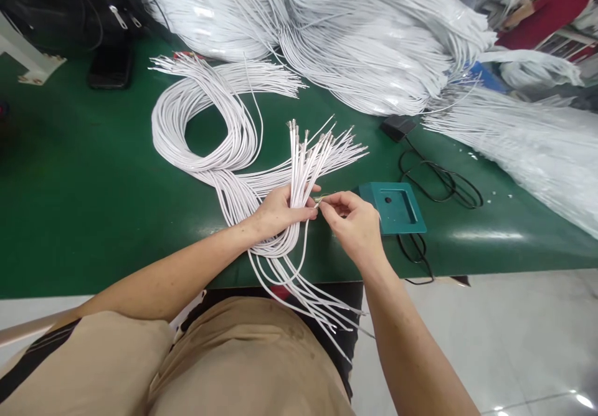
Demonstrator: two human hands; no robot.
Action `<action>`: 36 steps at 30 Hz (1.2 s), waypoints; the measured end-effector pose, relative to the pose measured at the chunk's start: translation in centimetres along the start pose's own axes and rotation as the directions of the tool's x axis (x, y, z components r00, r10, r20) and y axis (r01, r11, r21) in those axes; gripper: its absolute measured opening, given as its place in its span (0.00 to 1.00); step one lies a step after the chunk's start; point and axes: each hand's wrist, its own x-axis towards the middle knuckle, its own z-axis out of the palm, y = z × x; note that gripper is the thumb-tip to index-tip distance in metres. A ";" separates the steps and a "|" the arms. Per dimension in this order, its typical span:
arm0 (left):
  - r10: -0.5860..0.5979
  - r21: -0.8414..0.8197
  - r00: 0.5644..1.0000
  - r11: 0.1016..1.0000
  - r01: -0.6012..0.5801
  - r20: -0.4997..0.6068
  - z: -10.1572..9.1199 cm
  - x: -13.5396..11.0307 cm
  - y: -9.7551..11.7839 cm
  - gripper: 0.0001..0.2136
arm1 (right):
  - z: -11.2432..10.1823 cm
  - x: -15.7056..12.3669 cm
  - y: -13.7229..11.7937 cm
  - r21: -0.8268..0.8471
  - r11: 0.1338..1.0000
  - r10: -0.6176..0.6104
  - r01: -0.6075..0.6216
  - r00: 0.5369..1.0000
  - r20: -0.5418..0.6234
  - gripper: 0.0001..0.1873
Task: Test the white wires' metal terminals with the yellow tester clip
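Observation:
My left hand [283, 212] is closed round a bundle of white cables [303, 170], whose metal-tipped ends stick up above the thumb. Just to its right, my right hand [352, 220] pinches the end of a single white cable [306, 241] between thumb and fingertips. That end has a small metallic tip, too small to make out fully. The held cables curve down below the left hand, and several loose ends hang over the table's front edge. Behind, a coil of white cables [163, 129] lies on the green table [93, 204], its strands running on toward my left hand.
A teal box with a recessed top [397, 207] sits right of my right hand, with a black cord [439, 182] near it. Large white cable bundles [369, 48] fill the back. At back left are a phone [111, 66] and a black bag [60, 11]. A person in red [546, 20] is at far right.

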 end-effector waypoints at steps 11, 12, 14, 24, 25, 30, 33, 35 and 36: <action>-0.061 -0.056 0.998 0.997 0.060 -0.003 -0.1 -0.1 0.3 0.19 | 0.6 -1.0 1.5 -0.383 0.819 -0.471 0.427 0.882 -0.024 0.07; -0.055 -0.044 0.998 0.998 0.054 -0.009 -0.1 -0.1 0.3 0.19 | 0.6 -1.1 1.6 -0.416 0.784 -0.504 0.460 0.863 0.005 0.07; -0.050 -0.028 0.999 0.998 0.050 -0.020 -0.1 -0.1 0.2 0.18 | 0.5 -1.3 1.6 -0.377 0.807 -0.483 0.454 0.875 0.021 0.07; -0.031 0.009 0.999 0.999 0.031 -0.013 -0.1 -0.1 0.3 0.18 | 0.4 0.3 0.5 0.275 0.954 0.097 -0.123 0.989 0.108 0.12; -0.032 0.011 0.999 0.999 0.032 -0.010 -0.1 -0.1 0.3 0.18 | 0.5 0.4 0.4 0.292 0.947 0.107 -0.135 0.988 0.110 0.11; -0.011 -0.016 1.000 1.000 0.011 0.007 -0.1 -0.2 0.2 0.22 | 0.5 0.1 0.5 0.369 0.907 0.165 -0.203 0.978 0.130 0.08; -0.003 -0.058 0.999 0.998 0.005 0.033 0.0 -0.2 0.1 0.23 | 0.4 -0.3 0.9 0.387 0.895 0.179 -0.219 0.974 0.138 0.08; -0.004 -0.079 0.999 0.997 0.008 0.051 0.1 -0.3 0.1 0.23 | 0.3 -0.6 1.1 0.351 0.920 0.140 -0.175 0.983 0.123 0.07; -0.008 -0.090 0.998 0.996 0.013 0.059 0.2 -0.3 0.0 0.22 | 0.2 -0.7 1.2 0.314 0.939 0.110 -0.141 0.987 0.115 0.07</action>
